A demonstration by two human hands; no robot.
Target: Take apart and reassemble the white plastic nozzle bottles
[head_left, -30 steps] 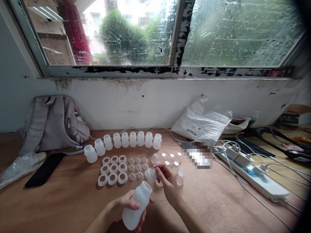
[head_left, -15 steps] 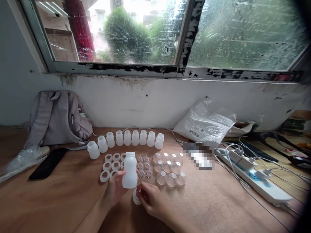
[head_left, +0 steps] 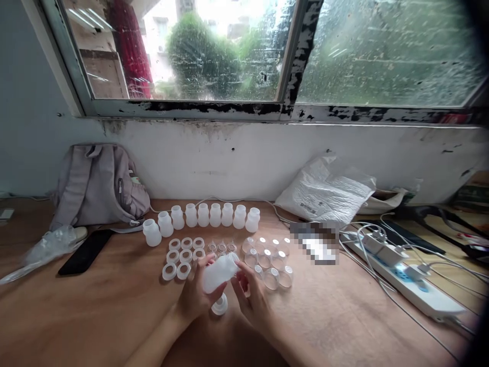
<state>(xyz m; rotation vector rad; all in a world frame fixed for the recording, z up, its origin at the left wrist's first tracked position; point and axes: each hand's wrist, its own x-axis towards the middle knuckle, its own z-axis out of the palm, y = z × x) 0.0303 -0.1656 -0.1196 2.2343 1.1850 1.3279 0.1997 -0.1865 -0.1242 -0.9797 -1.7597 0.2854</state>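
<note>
A frosted white baby bottle (head_left: 218, 272) lies tilted in my left hand (head_left: 195, 289), its neck pointing up to the right. The left fingers and thumb wrap around its body. My right hand (head_left: 252, 298) has its curled fingers at the bottle's open neck. Just below the bottle, a white collar ring with a teat (head_left: 219, 306) rests on the table. Behind my left hand are rows of white collar rings (head_left: 186, 256). Clear teats (head_left: 222, 247) lie partly hidden behind the bottle. To the right stand several transparent domed caps (head_left: 271, 278).
Several frosted bottles (head_left: 203, 215) stand upright in a curved row near the wall. At left are a grey backpack (head_left: 95, 186), a black phone (head_left: 86, 252) and a plastic bag (head_left: 57, 247). A silver bag (head_left: 324, 193) and a power strip (head_left: 412, 285) with cables occupy the right.
The bottle has gone from upright to tilted right. My right hand has left the collar ring on the table and moved up to the bottle's neck. The view has shifted slightly.
</note>
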